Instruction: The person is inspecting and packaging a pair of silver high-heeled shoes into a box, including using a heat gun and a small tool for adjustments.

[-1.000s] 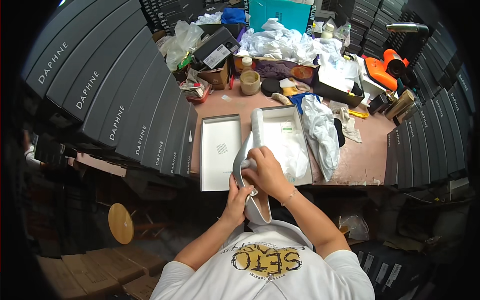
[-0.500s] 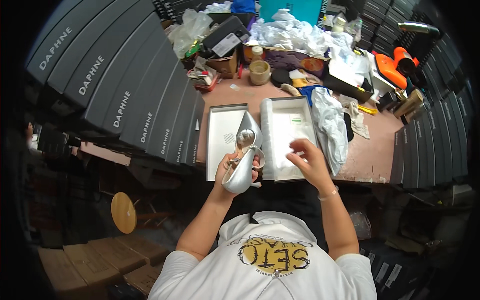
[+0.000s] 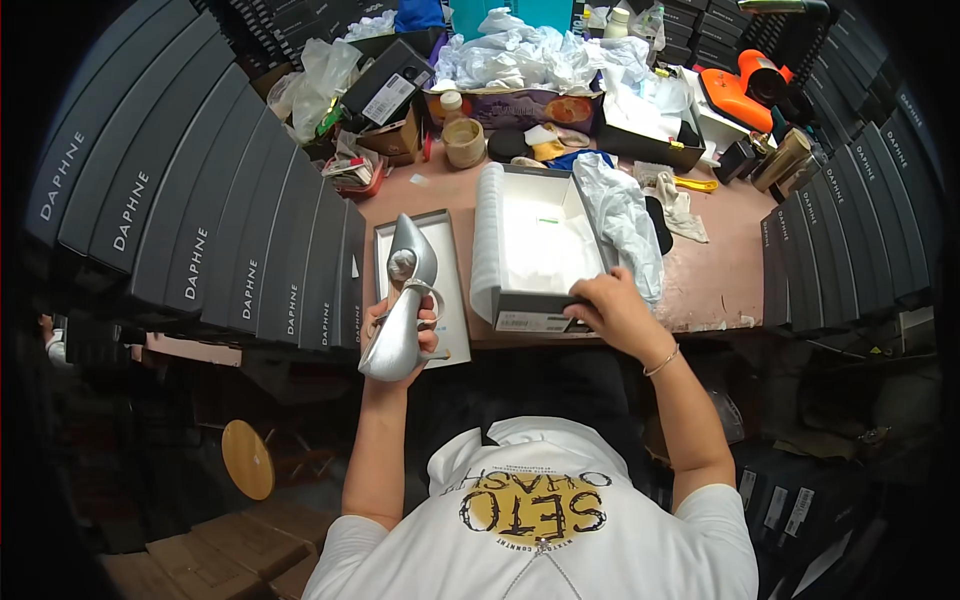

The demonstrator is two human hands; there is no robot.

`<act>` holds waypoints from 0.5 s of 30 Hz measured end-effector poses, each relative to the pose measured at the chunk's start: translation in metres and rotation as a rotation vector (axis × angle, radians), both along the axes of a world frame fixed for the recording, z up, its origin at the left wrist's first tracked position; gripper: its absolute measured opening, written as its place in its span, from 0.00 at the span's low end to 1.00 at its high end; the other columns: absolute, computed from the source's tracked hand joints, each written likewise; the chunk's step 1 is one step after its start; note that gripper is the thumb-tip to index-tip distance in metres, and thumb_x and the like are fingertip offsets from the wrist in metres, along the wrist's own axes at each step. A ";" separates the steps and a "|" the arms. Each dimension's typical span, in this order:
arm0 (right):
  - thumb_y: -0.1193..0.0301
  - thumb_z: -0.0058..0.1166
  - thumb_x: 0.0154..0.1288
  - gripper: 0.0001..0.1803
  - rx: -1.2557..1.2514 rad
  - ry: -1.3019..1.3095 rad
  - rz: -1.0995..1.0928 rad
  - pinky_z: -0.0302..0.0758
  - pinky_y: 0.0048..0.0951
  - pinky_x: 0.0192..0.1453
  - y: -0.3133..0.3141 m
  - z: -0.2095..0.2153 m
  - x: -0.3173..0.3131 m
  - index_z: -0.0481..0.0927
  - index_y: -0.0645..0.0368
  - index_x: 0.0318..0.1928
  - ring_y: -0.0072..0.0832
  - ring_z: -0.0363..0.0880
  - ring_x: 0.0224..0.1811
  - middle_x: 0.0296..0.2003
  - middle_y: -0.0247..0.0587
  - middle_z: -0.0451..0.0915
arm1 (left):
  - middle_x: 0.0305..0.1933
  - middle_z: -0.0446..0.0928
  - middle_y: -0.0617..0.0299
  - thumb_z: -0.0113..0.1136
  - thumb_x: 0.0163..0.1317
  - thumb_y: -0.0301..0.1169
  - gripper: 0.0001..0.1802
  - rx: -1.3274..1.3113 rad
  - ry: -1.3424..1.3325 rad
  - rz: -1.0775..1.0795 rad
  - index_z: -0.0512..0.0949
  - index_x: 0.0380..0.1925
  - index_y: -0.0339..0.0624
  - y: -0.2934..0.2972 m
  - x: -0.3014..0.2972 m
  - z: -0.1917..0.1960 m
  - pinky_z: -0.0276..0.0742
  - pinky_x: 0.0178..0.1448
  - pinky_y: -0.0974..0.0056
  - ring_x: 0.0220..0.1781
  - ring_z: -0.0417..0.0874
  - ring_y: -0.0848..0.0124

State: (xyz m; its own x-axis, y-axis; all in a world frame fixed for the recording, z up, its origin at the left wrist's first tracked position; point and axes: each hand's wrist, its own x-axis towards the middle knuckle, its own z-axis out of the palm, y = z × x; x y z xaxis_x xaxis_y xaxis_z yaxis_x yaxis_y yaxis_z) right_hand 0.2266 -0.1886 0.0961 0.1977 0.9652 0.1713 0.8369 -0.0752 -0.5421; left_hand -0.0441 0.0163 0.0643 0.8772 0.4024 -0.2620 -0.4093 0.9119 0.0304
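My left hand (image 3: 428,338) is closed around a silver pointed-toe high-heeled shoe (image 3: 397,340) with an ankle strap. The toe points away from me, and crumpled stuffing (image 3: 402,263) shows inside it. The shoe is held above a shallow grey box lid (image 3: 456,285) with a pale inside. At the near right corner of an open shoe box (image 3: 545,306), my right hand (image 3: 612,308) grips the rim, its thumb on the outside. White inside, the box has its labelled near end facing me. A roll of white wrapping (image 3: 487,245) lies along its left side.
Stacked dark shoe boxes (image 3: 190,215) stand at the left, with more boxes (image 3: 850,200) at the right. White tissue (image 3: 625,225) lies against the open box. Behind are a jar (image 3: 464,143), a carton of crumpled paper (image 3: 520,105) and an orange tool (image 3: 750,90).
My right hand has come down and taken hold of the box, whose near end now shows. My left hand has moved left with the shoe over the lid. The whole view has shifted.
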 end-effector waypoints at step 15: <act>0.59 0.58 0.61 0.13 -0.111 -0.150 0.089 0.62 0.44 0.54 0.027 0.015 0.024 0.79 0.56 0.37 0.38 0.80 0.38 0.29 0.40 0.82 | 0.43 0.78 0.47 0.39 0.67 0.44 0.27 0.457 0.223 0.055 0.72 0.52 0.30 0.036 0.014 0.015 0.83 0.35 0.59 0.37 0.83 0.63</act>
